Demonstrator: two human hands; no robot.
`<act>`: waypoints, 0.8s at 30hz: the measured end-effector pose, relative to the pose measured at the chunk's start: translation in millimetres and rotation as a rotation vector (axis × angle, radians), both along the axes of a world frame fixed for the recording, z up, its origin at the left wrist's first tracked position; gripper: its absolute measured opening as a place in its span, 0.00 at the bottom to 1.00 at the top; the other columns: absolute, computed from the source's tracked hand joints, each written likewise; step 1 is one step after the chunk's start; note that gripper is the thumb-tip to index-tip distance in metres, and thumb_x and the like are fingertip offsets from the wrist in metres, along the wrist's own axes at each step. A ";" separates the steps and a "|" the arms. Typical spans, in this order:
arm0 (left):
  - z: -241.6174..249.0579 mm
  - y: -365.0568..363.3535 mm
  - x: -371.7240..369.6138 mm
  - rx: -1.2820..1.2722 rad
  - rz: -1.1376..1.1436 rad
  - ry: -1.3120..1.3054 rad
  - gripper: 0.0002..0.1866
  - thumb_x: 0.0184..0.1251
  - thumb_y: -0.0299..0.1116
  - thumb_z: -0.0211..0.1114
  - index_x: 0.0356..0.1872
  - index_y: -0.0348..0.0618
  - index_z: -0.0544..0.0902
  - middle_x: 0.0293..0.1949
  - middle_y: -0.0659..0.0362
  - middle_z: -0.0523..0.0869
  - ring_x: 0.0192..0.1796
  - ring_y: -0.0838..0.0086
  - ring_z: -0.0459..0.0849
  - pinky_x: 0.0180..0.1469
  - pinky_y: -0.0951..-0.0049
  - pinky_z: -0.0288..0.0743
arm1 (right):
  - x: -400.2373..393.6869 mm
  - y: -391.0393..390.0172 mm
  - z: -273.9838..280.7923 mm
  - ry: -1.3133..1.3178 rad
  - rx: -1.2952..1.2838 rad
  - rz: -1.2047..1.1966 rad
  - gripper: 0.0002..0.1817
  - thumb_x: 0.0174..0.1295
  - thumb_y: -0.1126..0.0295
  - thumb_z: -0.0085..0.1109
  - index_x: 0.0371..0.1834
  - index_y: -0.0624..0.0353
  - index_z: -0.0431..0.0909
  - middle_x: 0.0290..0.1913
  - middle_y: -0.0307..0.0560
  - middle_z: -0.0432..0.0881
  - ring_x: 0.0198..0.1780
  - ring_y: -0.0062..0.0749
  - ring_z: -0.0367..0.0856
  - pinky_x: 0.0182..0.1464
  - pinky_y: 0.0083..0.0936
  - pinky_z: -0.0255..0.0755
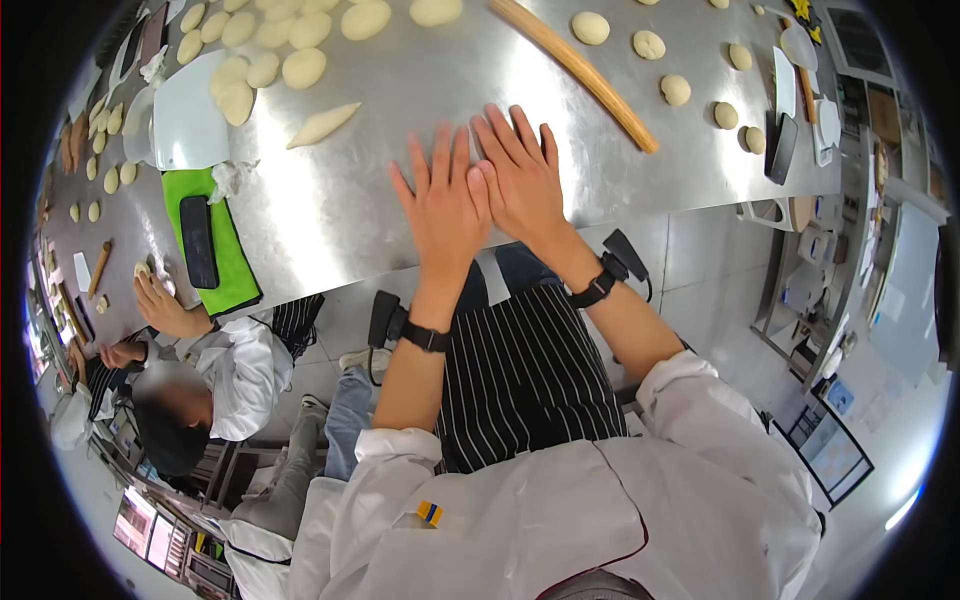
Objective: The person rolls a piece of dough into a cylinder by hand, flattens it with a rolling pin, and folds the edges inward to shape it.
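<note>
My left hand (445, 205) is palm down over the steel table (330, 215), fingers stretched out and a little blurred. Close beside it, my right hand (525, 180) is also flat with its fingers spread, and the two thumbs meet or overlap. Whatever may be under the palms is hidden. A tapered piece of dough (323, 126) lies to the left of my hands. To the right and farther back, a wooden rolling pin (575, 70) rests at a slant on the metal.
Many round dough pieces (304, 68) sit at the back left, more dough balls (676, 90) at the right. A green cloth (232, 255) bears a phone (198, 240) beside a white scraper (190, 125). Another dark phone (783, 150) stands near the right edge. A co-worker (240, 385) works at the left.
</note>
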State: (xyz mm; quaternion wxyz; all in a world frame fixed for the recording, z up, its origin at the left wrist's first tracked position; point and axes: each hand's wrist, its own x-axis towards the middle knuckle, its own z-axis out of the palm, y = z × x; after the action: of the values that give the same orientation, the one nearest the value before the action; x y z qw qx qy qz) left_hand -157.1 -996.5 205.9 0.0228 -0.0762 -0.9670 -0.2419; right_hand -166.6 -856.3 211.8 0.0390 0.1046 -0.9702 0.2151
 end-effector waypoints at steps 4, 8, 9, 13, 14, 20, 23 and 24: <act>-12.8 -2.8 32.2 0.040 -0.045 -0.012 0.30 0.90 0.45 0.49 0.84 0.42 0.76 0.89 0.54 0.69 0.92 0.41 0.55 0.89 0.28 0.38 | 46.4 12.1 -3.4 -0.072 -0.073 0.083 0.33 0.80 0.59 0.54 0.85 0.64 0.72 0.89 0.54 0.69 0.90 0.55 0.62 0.89 0.65 0.47; -9.1 7.1 74.8 0.087 0.061 -0.055 0.33 0.91 0.46 0.47 0.86 0.38 0.70 0.91 0.51 0.64 0.93 0.38 0.51 0.89 0.29 0.34 | 70.3 1.2 -2.4 -0.064 -0.087 0.051 0.35 0.81 0.56 0.53 0.85 0.67 0.71 0.89 0.57 0.68 0.90 0.54 0.62 0.89 0.64 0.45; -9.5 8.4 70.9 0.076 0.058 -0.038 0.33 0.92 0.45 0.46 0.87 0.38 0.69 0.91 0.51 0.64 0.93 0.37 0.51 0.89 0.28 0.34 | 57.2 4.3 -6.8 -0.053 -0.073 0.045 0.35 0.82 0.55 0.52 0.85 0.63 0.72 0.89 0.54 0.69 0.90 0.53 0.62 0.89 0.65 0.44; -3.6 8.8 5.6 0.075 0.002 -0.017 0.33 0.91 0.45 0.44 0.87 0.37 0.69 0.91 0.50 0.64 0.92 0.36 0.51 0.88 0.28 0.33 | 2.4 -1.9 -6.7 0.019 -0.054 -0.007 0.30 0.83 0.55 0.52 0.83 0.54 0.77 0.85 0.48 0.74 0.89 0.53 0.62 0.89 0.66 0.44; -2.3 9.5 -11.3 0.077 0.002 -0.014 0.33 0.91 0.45 0.44 0.87 0.37 0.69 0.91 0.50 0.64 0.92 0.36 0.51 0.88 0.28 0.33 | -12.3 -0.5 -6.9 0.022 -0.052 -0.007 0.30 0.83 0.55 0.52 0.83 0.54 0.77 0.85 0.48 0.74 0.89 0.53 0.62 0.89 0.66 0.44; -9.6 8.4 20.0 0.008 -0.055 0.003 0.34 0.92 0.46 0.42 0.88 0.37 0.67 0.91 0.50 0.63 0.93 0.37 0.51 0.87 0.23 0.30 | 25.7 5.8 -20.3 0.005 -0.057 0.052 0.31 0.82 0.55 0.54 0.82 0.56 0.77 0.86 0.47 0.74 0.91 0.52 0.61 0.89 0.65 0.45; -10.0 23.5 71.4 0.014 0.142 -0.005 0.37 0.91 0.48 0.41 0.90 0.37 0.61 0.92 0.51 0.62 0.94 0.39 0.46 0.88 0.26 0.28 | 49.2 2.7 -14.8 -0.038 -0.116 0.049 0.35 0.81 0.53 0.53 0.87 0.58 0.71 0.89 0.49 0.69 0.92 0.51 0.58 0.90 0.67 0.42; -16.2 21.6 69.1 0.016 0.138 -0.011 0.37 0.91 0.48 0.41 0.90 0.37 0.61 0.92 0.51 0.62 0.94 0.39 0.46 0.88 0.26 0.28 | 50.6 3.8 -12.3 -0.053 -0.117 0.050 0.36 0.81 0.52 0.52 0.88 0.59 0.69 0.90 0.49 0.67 0.93 0.52 0.58 0.90 0.68 0.41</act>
State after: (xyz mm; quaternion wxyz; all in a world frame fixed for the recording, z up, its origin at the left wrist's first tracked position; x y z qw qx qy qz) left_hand -88.0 -974.9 189.7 0.0348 -0.0077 -0.9682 -0.2477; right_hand -115.9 -852.5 199.5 0.0137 0.1206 -0.9537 0.2752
